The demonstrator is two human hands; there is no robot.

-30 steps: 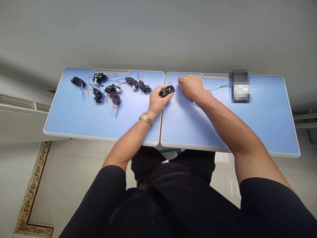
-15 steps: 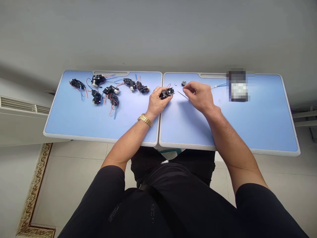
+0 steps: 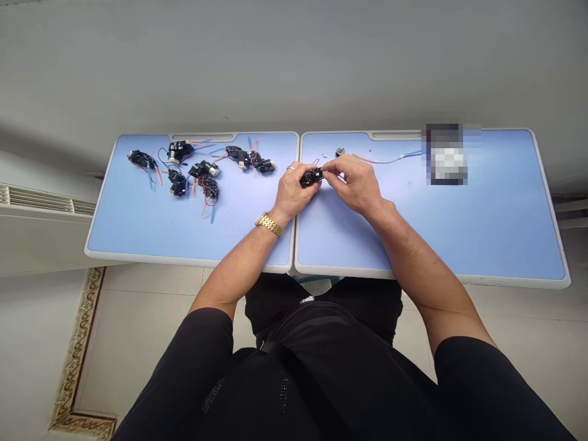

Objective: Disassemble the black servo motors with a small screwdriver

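My left hand point(image 3: 294, 187) is closed around a small black motor unit point(image 3: 310, 177) above the right table, close to the seam. A thin red wire loops up from the unit. At the unit's right end, the thumb and forefinger of my right hand point(image 3: 356, 184) are pinched together. Whatever lies between those fingertips is too small or hidden to make out. Just behind my right hand sits a small round black part point(image 3: 340, 151) with a light top. Tiny dark bits lie to its left.
Several similar black units point(image 3: 204, 171) with red wires and blue and orange tubes lie on the left table point(image 3: 151, 233). On the right table point(image 3: 482, 239), thin tubes point(image 3: 386, 162) run toward a blurred-out dark and white object point(image 3: 448, 162). A wall rises behind both tables.
My right hand has moved left, from above the slim metal rod to the motor unit's right end. The rod is now mostly hidden behind it. My left hand keeps its grip.
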